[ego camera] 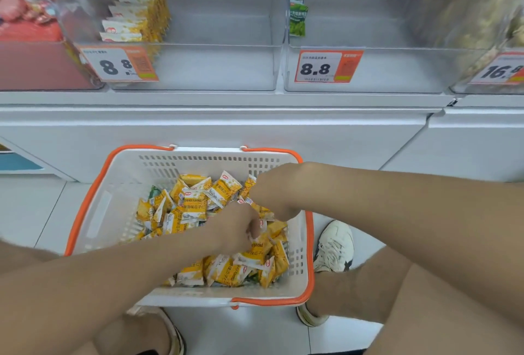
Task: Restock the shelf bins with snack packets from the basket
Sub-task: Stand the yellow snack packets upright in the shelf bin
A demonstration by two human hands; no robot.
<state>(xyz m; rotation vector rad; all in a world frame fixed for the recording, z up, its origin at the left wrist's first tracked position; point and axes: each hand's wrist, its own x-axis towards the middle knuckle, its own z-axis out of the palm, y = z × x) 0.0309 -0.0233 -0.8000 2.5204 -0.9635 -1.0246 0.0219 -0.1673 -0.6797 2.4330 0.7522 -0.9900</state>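
Both hands are down in the white, orange-rimmed basket [124,184], which sits on the floor just under the shelf, probably so each load only has to go straight up. The yellow snack packets [192,207] lie in a loose heap inside it. The left hand [236,227] has its fingers curled into the heap and appears to be closing on a packet or 2. The right hand [270,198] points down beside it, its fingers hidden, so I cannot tell its grip.

The wrappers read "FLAVORED" and "瓜子仁". Above, a clear bin [215,68] holds a matching row of packets [139,14] standing on edge at its left end, likely where these belong. Its price tag [119,64] reads 8.8, as does the tag [326,67] under the green packets [297,11].
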